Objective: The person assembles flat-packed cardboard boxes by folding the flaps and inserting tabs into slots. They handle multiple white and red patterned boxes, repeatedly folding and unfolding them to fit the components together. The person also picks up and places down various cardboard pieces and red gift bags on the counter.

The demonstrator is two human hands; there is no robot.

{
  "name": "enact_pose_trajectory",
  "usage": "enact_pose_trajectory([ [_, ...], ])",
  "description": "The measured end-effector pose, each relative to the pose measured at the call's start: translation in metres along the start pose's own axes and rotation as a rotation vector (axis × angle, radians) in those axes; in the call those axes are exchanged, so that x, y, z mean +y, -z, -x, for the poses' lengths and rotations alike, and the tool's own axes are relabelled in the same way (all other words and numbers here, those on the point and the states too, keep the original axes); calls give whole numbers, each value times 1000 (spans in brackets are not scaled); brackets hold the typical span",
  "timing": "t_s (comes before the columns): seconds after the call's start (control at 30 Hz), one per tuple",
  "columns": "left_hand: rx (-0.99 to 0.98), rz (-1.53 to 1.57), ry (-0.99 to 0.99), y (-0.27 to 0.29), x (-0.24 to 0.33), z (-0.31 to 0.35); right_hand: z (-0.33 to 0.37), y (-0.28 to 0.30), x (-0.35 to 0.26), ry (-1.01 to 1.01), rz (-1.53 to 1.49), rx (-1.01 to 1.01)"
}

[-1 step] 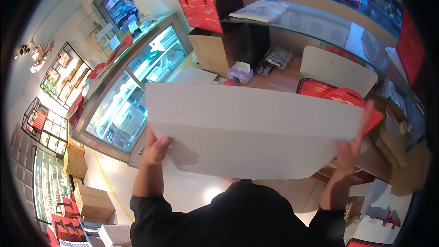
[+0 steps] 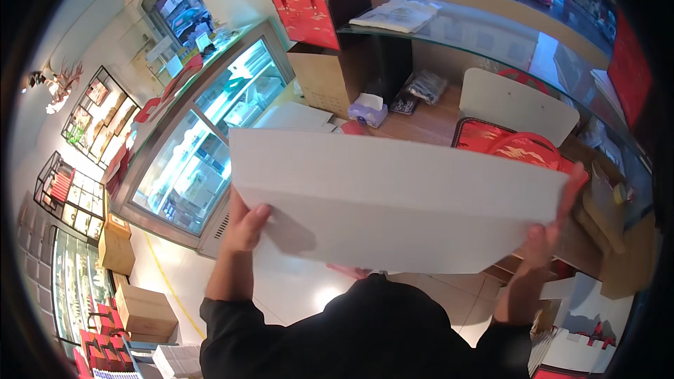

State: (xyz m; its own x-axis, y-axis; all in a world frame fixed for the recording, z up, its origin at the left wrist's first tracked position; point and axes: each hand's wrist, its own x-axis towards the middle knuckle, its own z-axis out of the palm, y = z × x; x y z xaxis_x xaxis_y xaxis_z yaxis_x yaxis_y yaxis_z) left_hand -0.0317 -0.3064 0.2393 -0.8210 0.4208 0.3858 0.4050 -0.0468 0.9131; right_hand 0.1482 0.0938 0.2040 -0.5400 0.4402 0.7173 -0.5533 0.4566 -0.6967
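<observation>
A wide white cardboard sheet [image 2: 393, 196] is held up in front of my body, with a faint crease running along its length and slanted lower corners. My left hand [image 2: 247, 224] grips its left end, thumb on the near face and fingers partly hidden at the edge. At the other end, my right hand [image 2: 547, 228] clasps the edge, thumb near the lower corner and fingers stretched up the side. Just beyond the sheet, a red patterned bag [image 2: 484, 135] lies on a wooden counter [image 2: 421, 123].
A lit glass display fridge [image 2: 189, 168] stands at left. On the counter are a tissue pack [image 2: 367, 110], a plastic-wrapped packet [image 2: 426, 88] and a cardboard box [image 2: 319, 77]. A glass shelf [image 2: 484, 45] spans the far right. An open cardboard box [image 2: 625, 260] stands at right.
The white sheet has moved slightly to the right, together with both hands. Both hands keep their grip on it.
</observation>
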Motion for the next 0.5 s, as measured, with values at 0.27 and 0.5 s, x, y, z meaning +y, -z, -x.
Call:
enact_pose_trajectory([
  [0.27,-29,-182,-453,-90,6,-42,60,84,-24,-75,266,156],
  [0.5,-73,-255,-848,-133,12,-121,34,135,-68,165,747,-111],
])
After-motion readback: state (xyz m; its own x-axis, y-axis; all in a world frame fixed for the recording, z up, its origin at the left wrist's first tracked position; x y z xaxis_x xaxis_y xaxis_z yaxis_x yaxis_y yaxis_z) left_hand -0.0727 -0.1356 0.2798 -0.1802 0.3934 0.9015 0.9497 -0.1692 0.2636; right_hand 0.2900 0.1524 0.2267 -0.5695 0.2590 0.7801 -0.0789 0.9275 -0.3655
